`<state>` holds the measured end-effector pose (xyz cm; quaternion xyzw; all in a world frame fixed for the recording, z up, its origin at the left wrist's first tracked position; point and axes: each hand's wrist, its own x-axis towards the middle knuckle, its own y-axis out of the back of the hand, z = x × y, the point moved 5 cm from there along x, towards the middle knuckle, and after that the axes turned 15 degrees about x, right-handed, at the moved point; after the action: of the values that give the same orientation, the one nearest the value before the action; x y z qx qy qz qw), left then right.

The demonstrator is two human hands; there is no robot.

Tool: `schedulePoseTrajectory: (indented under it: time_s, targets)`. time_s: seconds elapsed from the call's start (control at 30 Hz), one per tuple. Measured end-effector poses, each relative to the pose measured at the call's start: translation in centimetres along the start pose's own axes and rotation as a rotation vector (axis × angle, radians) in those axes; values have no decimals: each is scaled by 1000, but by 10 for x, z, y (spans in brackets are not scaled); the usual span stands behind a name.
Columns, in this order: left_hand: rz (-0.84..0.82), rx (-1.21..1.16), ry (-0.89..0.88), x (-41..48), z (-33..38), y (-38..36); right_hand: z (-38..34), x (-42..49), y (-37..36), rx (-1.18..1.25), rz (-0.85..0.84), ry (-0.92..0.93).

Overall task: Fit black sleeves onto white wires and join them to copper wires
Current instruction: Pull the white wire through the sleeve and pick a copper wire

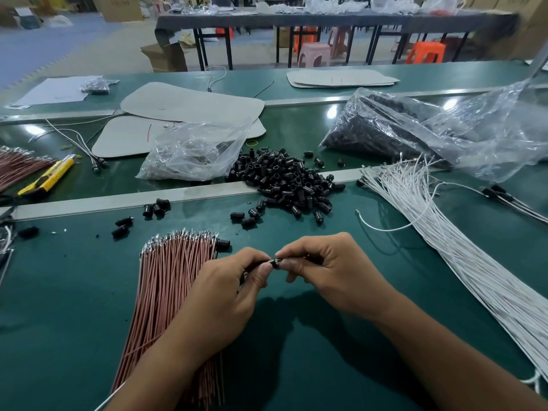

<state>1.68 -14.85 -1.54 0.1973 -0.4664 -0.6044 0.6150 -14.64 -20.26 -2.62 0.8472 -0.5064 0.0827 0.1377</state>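
Head view: on the smooth green worktop [74, 292] a loose heap of black sleeves [290, 182], short glossy plastic tubes, lies across a pale metal strip. Nearer the person than the heap, the left hand [225, 292] and right hand [329, 271] meet with curled fingers, thumbs and fingertips pinching a single sleeve [274, 261] between them. Near-left of the heap, thin pinkish copper wires [169, 280] with silvery metal tips lie bundled, partly under the left wrist. Right of the heap, a thick sheaf of matte white wires [444, 232] runs diagonally. Just beyond the heap sits a crinkled clear plastic bag [192, 149]; far left of it lies a yellow utility knife [49, 176].
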Motion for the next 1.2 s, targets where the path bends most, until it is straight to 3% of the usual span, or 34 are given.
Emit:
schedulePoseTrajectory:
  time_s: [0.23,0.37,0.63,1.2]
  targets:
    - [-29,43,81,-1,-12,-1,1,3,6,-102,30,-22]
    - [-69,24,19,-3,-1,-9,0,1,-1,-144,-73,30]
    - [24,-176,146,-2,-15,-6,0,4,18,39,27,-64]
    - [98,-188,99,-2,-8,-7,10,-1,-9,58,-21,-114]
